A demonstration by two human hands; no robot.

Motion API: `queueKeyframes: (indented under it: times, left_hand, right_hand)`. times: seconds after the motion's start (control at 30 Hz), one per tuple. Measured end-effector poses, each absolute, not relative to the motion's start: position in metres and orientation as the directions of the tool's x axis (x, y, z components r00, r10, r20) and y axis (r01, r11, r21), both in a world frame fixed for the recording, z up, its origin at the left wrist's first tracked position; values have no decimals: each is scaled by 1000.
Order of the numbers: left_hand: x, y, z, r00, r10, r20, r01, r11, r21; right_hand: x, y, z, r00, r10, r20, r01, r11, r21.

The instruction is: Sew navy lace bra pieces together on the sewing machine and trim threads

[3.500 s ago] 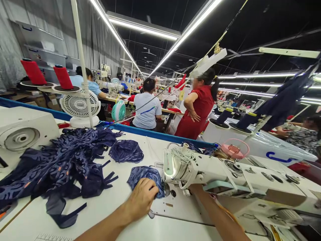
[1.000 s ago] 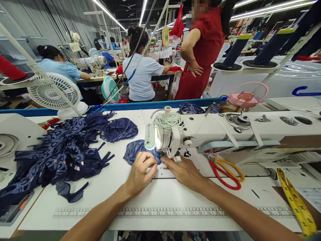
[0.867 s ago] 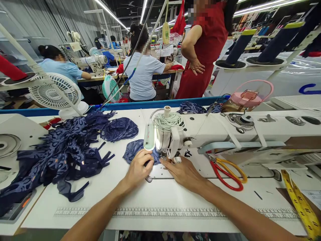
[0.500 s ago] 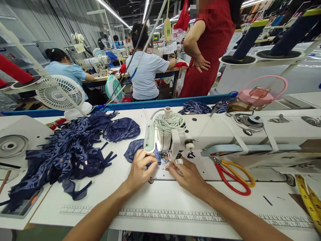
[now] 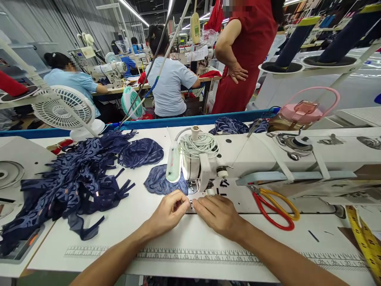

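Note:
My left hand is closed, its thumb and forefinger tips pinched together just in front of the needle area. What they pinch is too small to make out. My right hand faces it, fingers pressed together and bent, the tips almost meeting those of the left; anything in them is hidden. Behind the hands stands the head of a white sewing machine. A piece of navy patterned fabric lies flat to the left of its presser foot, its right end close to the foot and apart from both hands.
A heap of navy fabric pieces with straps covers the left side, beside a small fabric stack. Scissors with red and yellow handles and a yellow tape measure lie right. A printed ruler runs along the front.
Both hands have drawn back from the needle toward the front edge, and their fingertips have come closer together. My left hand has left the navy fabric piece, which stays by the presser foot.

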State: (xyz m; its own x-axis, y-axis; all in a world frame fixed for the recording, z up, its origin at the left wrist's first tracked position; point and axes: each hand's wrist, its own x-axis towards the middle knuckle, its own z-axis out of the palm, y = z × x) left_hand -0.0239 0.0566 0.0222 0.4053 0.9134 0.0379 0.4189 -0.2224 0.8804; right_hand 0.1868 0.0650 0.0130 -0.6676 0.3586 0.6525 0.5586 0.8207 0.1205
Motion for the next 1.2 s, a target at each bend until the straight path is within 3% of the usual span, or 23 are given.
queueKeyframes:
  times: [0.33, 0.43, 0.57, 0.67, 0.9, 1.2]
  left_hand:
    - [-20, 56, 25, 389, 917, -85, 280, -29, 959]
    - [-23, 57, 24, 388, 920, -51, 262, -57, 963]
    - [-35, 64, 26, 257, 959, 117, 355, -206, 912]
    - [-41, 69, 31, 197, 967, 160, 459, -235, 857]
    - [-27, 78, 40, 299, 938, 174, 580, -324, 747]
    - [-20, 81, 15, 198, 965, 174, 642, -262, 720]
  right_hand:
    - [189, 64, 13, -683, 304, 664, 513, 847, 140]
    - [188, 67, 8, -664, 375, 647, 544, 836, 74]
    - [184, 74, 2, -615, 544, 571, 645, 763, -33]
    - [182, 77, 2, -647, 594, 478, 653, 756, -54]
    - [185, 75, -1, -666, 577, 474, 639, 768, -37]
    - [185, 77, 4, -658, 554, 510, 619, 784, -53]
